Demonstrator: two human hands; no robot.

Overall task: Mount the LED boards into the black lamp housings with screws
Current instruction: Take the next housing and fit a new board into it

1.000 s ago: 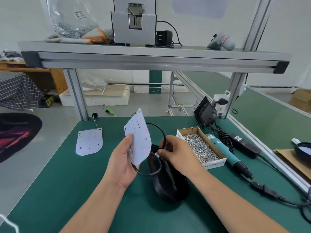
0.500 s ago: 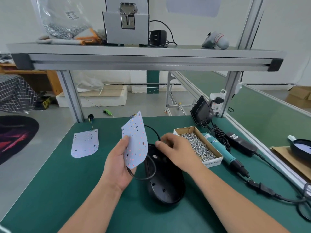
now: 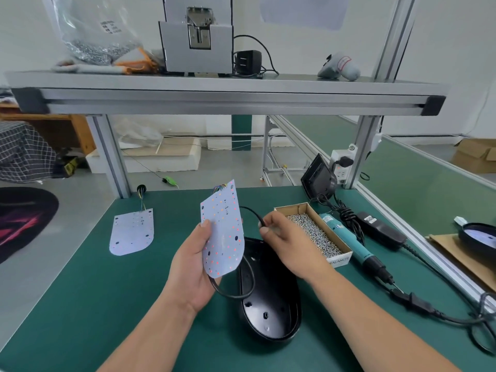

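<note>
LED board (image 3: pixel 222 232): upright, just left of black housing (image 3: pixel 271 310), pinched by left hand (image 3: pixel 192 269). Cable (image 3: pixel 253 212): beyond housing, pinched by right hand (image 3: pixel 285 244). Screw box (image 3: pixel 314 232): right of housing. Risk: slack cable loop caught beneath board, preventing flat seating.

The left grip (image 3: pixel 193 267) and right grip (image 3: pixel 288 245) are bare, forearms (image 3: pixel 150 332) likewise.

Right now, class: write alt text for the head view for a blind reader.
A person's left hand holds a white LED board upright while the right hand pinches a black cable above a black lamp housing on a green workbench. A box of screws and a teal screwdriver lie to the right, a second LED board to the left.
</note>
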